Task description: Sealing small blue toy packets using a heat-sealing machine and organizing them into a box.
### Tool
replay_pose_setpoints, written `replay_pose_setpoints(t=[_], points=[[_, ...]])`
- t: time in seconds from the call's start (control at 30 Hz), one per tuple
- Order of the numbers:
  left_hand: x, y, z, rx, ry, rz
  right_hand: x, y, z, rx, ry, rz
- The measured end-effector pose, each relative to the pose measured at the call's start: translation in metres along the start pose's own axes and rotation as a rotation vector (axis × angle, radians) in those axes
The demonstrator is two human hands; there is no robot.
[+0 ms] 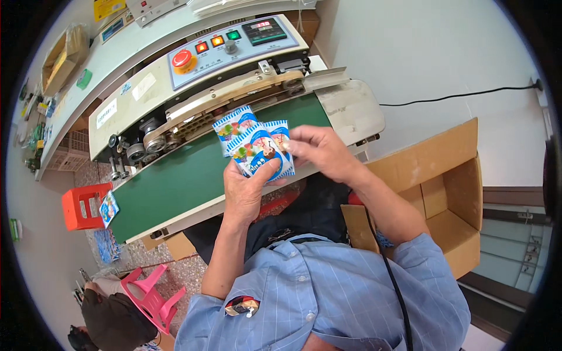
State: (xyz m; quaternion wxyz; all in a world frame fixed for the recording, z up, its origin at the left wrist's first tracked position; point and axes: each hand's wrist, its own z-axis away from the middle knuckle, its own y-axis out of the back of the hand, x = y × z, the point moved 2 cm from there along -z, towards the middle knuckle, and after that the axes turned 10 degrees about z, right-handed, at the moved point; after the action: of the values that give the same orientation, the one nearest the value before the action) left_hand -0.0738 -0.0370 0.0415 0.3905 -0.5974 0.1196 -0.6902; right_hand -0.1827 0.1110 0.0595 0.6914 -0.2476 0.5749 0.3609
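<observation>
Three small blue-and-white printed pouches are fanned out above the belt. My left hand (243, 190) grips the front pouch (257, 153) from below, its thumb lying across the lower part. Behind it, the upper-left pouch (234, 121) shows its striped top edge. The right-hand pouch (278, 130) is partly covered by the front one. The thumb and fingers of my right hand (319, 152) pinch its right edge. Just beyond the pouches runs a band sealer (134, 99) with a green conveyor belt (175, 187).
Another pouch (109, 209) hangs at the belt's left end, by a red stool (82, 207). An open cardboard box (410, 169) stands at my right. A red stop button (182, 59) tops the sealer. At lower left a person (114, 313) sits near a pink chair (149, 292).
</observation>
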Motion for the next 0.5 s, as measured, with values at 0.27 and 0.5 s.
replay_pose_setpoints(t=[0.27, 0.5], points=[[-0.001, 0.005, -0.001, 0.088, -0.026, -0.001, 0.012, 0.025, 0.004, 0.289, -0.028, -0.208], [0.002, 0.005, 0.003, -0.02, 0.016, 0.128, 0.01, 0.086, -0.007, 0.491, -0.189, 0.022]])
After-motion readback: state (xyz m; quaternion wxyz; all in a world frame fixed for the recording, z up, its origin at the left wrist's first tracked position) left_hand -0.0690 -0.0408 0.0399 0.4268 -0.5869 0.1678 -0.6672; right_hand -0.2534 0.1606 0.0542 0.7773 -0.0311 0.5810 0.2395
